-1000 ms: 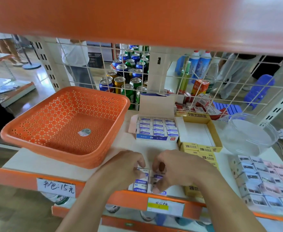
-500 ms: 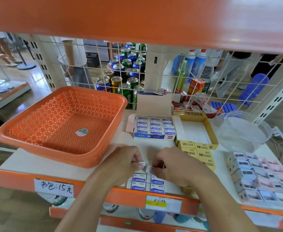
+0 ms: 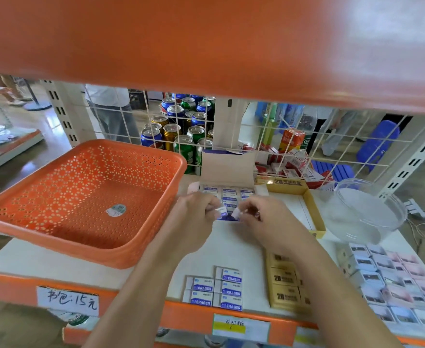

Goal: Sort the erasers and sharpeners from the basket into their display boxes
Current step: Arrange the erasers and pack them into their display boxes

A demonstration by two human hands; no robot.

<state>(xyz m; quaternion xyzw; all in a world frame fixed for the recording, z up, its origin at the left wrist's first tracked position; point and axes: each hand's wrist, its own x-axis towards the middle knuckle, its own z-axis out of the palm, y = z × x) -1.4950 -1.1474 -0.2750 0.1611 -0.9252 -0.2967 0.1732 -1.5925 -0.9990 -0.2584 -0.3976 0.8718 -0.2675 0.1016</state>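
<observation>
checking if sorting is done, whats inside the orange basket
Only a small sticker on the floor of the orange basket; nothing else shows there. Its near wall hides the floor's front edge.

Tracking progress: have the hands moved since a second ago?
Yes: left hand and right hand went from the loose erasers at the shelf front back to the eraser display box.

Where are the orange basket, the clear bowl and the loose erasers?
basket point(image 3: 43, 194): head view, left inner wall.
bowl point(image 3: 372, 217): head view, inner wall.
loose erasers point(image 3: 231, 293): head view, one eraser's label.
</observation>
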